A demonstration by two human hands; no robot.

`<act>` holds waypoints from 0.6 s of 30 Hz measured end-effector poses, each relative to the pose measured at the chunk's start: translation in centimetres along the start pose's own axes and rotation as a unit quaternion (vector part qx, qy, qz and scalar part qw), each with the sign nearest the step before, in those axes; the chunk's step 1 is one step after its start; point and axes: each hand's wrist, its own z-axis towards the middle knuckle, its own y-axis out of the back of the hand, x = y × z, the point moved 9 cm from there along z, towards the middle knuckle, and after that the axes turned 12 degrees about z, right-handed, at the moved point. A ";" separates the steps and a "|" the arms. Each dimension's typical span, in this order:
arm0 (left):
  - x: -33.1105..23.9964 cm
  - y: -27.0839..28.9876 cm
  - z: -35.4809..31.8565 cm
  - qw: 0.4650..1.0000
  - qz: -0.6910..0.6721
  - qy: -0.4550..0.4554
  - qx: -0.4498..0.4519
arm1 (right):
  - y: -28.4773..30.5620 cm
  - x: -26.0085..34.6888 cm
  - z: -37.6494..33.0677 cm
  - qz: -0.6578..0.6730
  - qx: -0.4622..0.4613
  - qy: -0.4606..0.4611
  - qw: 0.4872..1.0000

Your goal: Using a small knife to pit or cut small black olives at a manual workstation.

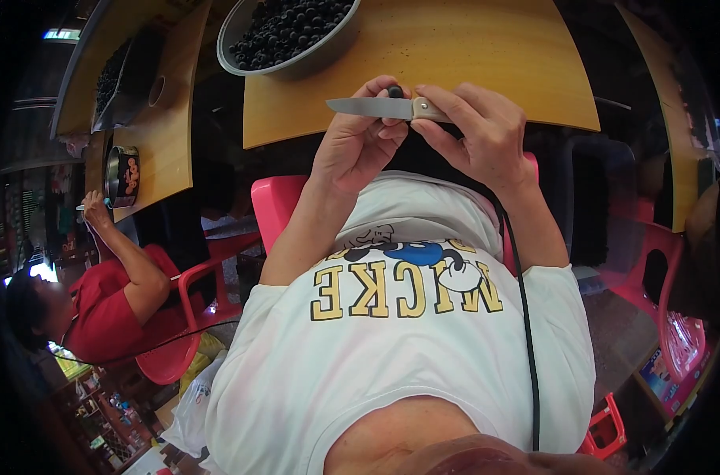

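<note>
The left hand (360,142) pinched a dark fruit (395,91), the right hand (478,127) gripped a paring knife (368,106); the likely step, cutting, needed steadiness.

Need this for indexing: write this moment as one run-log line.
left hand: holds small dark round piece | right hand: holds knife by pale handle, blade pointing left | table: bowl of dark pieces

The blade (369,107) looks smooth metal — the tabletop (463,51), wood.
</note>
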 end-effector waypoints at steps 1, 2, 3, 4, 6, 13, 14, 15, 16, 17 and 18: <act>0.0 0.0 0.0 1.000 -0.002 0.002 0.002 | 0.0 0.0 0.0 0.000 -0.002 0.003 1.000; 0.0 0.0 0.0 1.000 -0.004 0.004 0.004 | 0.0 0.0 0.0 0.000 -0.001 0.002 1.000; 0.0 0.1 0.1 1.000 -0.004 0.004 0.004 | 0.0 0.0 0.0 -0.001 0.000 0.000 1.000; 0.0 0.3 0.1 1.000 -0.004 0.004 0.005 | -0.1 0.0 0.0 -0.002 0.001 -0.001 1.000; 0.0 0.3 0.2 1.000 -0.005 0.005 0.006 | 0.0 -0.2 -0.1 -0.001 -0.003 -0.003 1.000; -0.3 0.7 0.4 1.000 0.001 -0.003 0.006 | -0.3 -0.6 0.0 0.007 0.003 -0.007 1.000; -0.5 0.7 0.3 1.000 0.010 -0.011 0.013 | -0.3 -0.7 0.0 0.009 0.003 -0.005 1.000; -0.6 0.8 0.2 1.000 0.011 -0.014 0.013 | -0.3 -1.6 -0.2 -0.028 0.012 -0.039 0.999; -0.6 0.6 0.1 1.000 0.014 -0.004 0.023 | -0.4 -2.5 -0.2 -0.062 0.022 -0.068 0.996; -0.7 0.3 0.0 0.999 0.019 0.007 0.034 | -0.3 -3.3 -0.4 -0.059 0.019 -0.060 0.996; -1.1 0.1 -0.1 0.999 0.024 -0.002 0.036 | 0.7 -5.2 -1.0 -0.059 -0.021 -0.097 0.993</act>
